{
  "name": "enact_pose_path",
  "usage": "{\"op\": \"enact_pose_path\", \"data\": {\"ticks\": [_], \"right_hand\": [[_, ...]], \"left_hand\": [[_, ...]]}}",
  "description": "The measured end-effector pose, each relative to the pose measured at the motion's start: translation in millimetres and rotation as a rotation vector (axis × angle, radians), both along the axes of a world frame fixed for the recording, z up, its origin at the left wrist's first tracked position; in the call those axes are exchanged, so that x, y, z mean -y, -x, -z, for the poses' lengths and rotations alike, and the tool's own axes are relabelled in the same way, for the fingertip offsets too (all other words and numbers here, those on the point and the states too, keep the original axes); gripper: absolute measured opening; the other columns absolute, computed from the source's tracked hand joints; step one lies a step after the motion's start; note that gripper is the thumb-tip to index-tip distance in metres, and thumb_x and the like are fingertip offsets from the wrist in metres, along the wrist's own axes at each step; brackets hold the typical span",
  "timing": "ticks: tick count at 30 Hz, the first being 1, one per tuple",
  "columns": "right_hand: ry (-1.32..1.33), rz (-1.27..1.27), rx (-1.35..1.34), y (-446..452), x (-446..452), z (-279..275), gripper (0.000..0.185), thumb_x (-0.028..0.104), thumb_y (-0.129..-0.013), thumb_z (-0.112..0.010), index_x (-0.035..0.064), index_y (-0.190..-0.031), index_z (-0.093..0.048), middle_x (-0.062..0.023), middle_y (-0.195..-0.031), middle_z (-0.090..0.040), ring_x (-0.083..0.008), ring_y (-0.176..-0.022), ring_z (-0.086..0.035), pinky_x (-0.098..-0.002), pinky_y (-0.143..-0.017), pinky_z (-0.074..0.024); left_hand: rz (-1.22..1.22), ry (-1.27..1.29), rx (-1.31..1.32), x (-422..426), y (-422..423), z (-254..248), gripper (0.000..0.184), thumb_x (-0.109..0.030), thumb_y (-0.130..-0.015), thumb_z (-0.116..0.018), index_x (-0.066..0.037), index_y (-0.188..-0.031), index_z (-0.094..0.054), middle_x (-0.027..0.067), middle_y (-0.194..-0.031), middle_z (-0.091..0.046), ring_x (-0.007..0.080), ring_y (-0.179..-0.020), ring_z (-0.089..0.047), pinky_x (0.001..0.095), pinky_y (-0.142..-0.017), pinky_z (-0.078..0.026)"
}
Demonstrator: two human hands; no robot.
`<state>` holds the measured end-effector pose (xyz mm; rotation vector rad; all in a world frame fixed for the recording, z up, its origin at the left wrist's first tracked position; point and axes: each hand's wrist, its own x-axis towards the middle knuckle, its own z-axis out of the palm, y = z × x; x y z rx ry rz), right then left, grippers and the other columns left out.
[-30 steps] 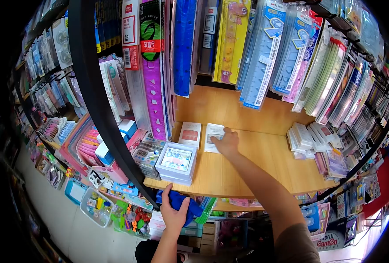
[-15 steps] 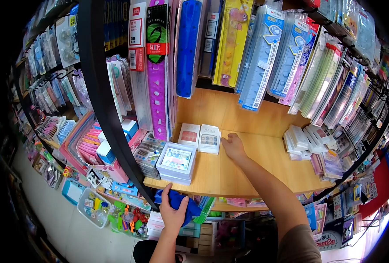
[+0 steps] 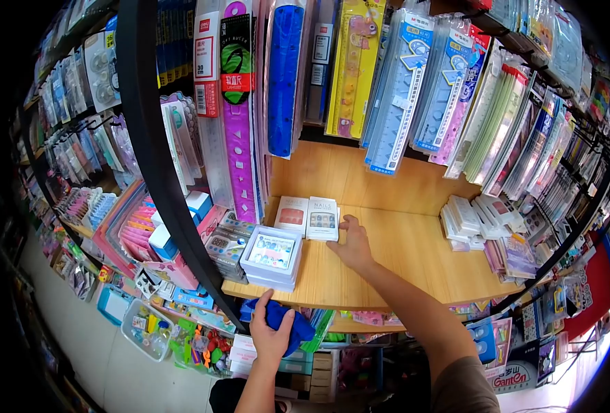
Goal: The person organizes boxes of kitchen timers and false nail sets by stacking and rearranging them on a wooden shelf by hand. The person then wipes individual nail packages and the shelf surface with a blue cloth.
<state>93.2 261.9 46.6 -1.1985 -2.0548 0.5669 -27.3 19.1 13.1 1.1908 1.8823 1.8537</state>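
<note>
My left hand (image 3: 272, 332) holds a crumpled blue cloth (image 3: 298, 329) just below the front edge of the wooden shelf (image 3: 401, 261). Over that shelf, my right hand (image 3: 351, 244) has its fingers apart, thumb and fingertips close to the right side of a white box marked NAILS (image 3: 322, 219). Whether they touch the box I cannot tell. A second white nail box (image 3: 292, 215) with pink nails stands beside it on the left. In front of these sits a stack of white boxes (image 3: 272, 258) with a clear-topped one uppermost.
Packaged rulers (image 3: 285, 82) hang above the shelf. Left of the stack are grey packs (image 3: 226, 244) and a black upright post (image 3: 174, 165). More white boxes (image 3: 463, 217) are piled at the shelf's right end. A plastic bin (image 3: 146, 329) stands on the floor.
My right hand has moved a little left and toward me, and its fingers have spread beside the NAILS box. My left hand keeps the blue cloth nearly in place.
</note>
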Motion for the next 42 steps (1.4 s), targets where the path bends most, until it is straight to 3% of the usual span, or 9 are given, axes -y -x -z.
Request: {"op": "enact_pose_path", "data": {"ticks": [6, 12, 15, 21, 30, 33, 36, 39, 42], "right_hand": [[-0.120, 0.010, 0.000, 0.2, 2.8, 6.3, 0.067, 0.022, -0.070, -0.076, 0.0020, -0.125, -0.042, -0.0137, -0.114, -0.060, -0.0340, -0.109, -0.050, -0.0423, -0.094, -0.0397], [-0.121, -0.005, 0.016, -0.3, 11.4, -3.2, 0.068, 0.024, -0.072, -0.074, -0.0026, -0.125, -0.041, -0.0166, -0.115, -0.059, -0.0344, -0.109, -0.050, -0.0414, -0.094, -0.0409], [-0.157, 0.004, 0.012, -0.8, 16.7, -10.5, 0.068, 0.027, -0.072, -0.075, 0.0032, -0.128, -0.043, -0.0158, -0.114, -0.059, -0.0348, -0.109, -0.049, -0.0419, -0.093, -0.0409], [-0.214, 0.001, 0.068, 0.9, 13.4, -2.4, 0.042, 0.027, -0.078, -0.070, 0.0154, -0.117, -0.060, -0.0129, -0.102, -0.061, -0.0327, -0.103, -0.052, -0.0434, -0.089, -0.0401], [-0.149, 0.095, -0.356, -6.4, 4.4, 0.9, 0.033, 0.014, -0.086, -0.065, 0.0010, -0.115, -0.059, -0.0176, -0.090, -0.061, -0.0256, -0.069, -0.059, -0.0322, -0.065, -0.0482], [-0.184, 0.043, -0.316, -5.5, 5.2, -0.5, 0.033, 0.015, -0.086, -0.065, 0.0014, -0.116, -0.060, -0.0167, -0.088, -0.061, -0.0242, -0.071, -0.059, -0.0318, -0.064, -0.0478], [-0.334, -0.019, -0.217, -4.7, 6.7, -0.8, 0.033, 0.017, -0.085, -0.066, 0.0018, -0.114, -0.060, -0.0160, -0.086, -0.061, -0.0254, -0.070, -0.058, -0.0332, -0.064, -0.0474], [-0.298, 0.035, -0.192, -3.9, 13.1, -7.1, 0.032, 0.021, -0.082, -0.067, 0.0054, -0.109, -0.063, -0.0155, -0.087, -0.062, -0.0330, -0.082, -0.058, -0.0399, -0.074, -0.0460], [-0.253, 0.095, -0.207, -5.8, 17.0, -11.5, 0.033, 0.019, -0.083, -0.068, 0.0036, -0.112, -0.062, -0.0167, -0.086, -0.061, -0.0301, -0.077, -0.058, -0.0363, -0.070, -0.0467]], "left_hand": [[-0.011, 0.005, -0.007, -2.3, -2.5, -1.3, 0.052, -0.007, -0.074, -0.071, -0.001, -0.123, -0.052, 0.0137, -0.110, -0.059, 0.0233, -0.099, -0.055, 0.0321, -0.091, -0.042], [0.049, -0.013, 0.066, -5.1, -6.3, 3.8, 0.055, 0.001, -0.076, -0.066, -0.004, -0.127, -0.047, 0.0063, -0.096, -0.057, 0.0143, -0.086, -0.055, 0.0277, -0.082, -0.045], [0.072, -0.024, 0.091, -5.2, -6.6, 7.3, 0.057, 0.001, -0.076, -0.066, -0.003, -0.129, -0.044, 0.0065, -0.102, -0.055, 0.0147, -0.090, -0.054, 0.0279, -0.085, -0.044], [0.067, -0.044, 0.081, -6.7, -9.3, 7.4, 0.056, 0.000, -0.076, -0.066, -0.004, -0.128, -0.045, 0.0089, -0.113, -0.051, 0.0165, -0.098, -0.051, 0.0284, -0.090, -0.041], [0.068, -0.002, 0.085, -3.5, -8.7, 1.7, 0.057, -0.001, -0.076, -0.067, -0.004, -0.128, -0.045, 0.0082, -0.112, -0.051, 0.0168, -0.097, -0.050, 0.0288, -0.090, -0.041], [0.086, 0.009, 0.136, -2.4, -8.4, 1.2, 0.057, 0.000, -0.075, -0.067, -0.004, -0.128, -0.045, 0.0094, -0.114, -0.051, 0.0178, -0.099, -0.050, 0.0298, -0.091, -0.040], [-0.010, -0.054, -0.010, -4.6, -11.0, -1.3, 0.058, -0.008, -0.074, -0.072, -0.004, -0.126, -0.047, 0.0112, -0.093, -0.060, 0.0196, -0.081, -0.056, 0.0319, -0.078, -0.046], [-0.014, -0.075, -0.036, -5.2, -11.0, 0.9, 0.059, -0.007, -0.074, -0.072, -0.004, -0.127, -0.047, 0.0110, -0.092, -0.061, 0.0195, -0.080, -0.056, 0.0317, -0.078, -0.046], [-0.009, -0.081, -0.033, -4.3, -11.5, 3.2, 0.060, -0.007, -0.074, -0.072, -0.004, -0.128, -0.047, 0.0108, -0.092, -0.061, 0.0193, -0.081, -0.056, 0.0314, -0.078, -0.046]]}}
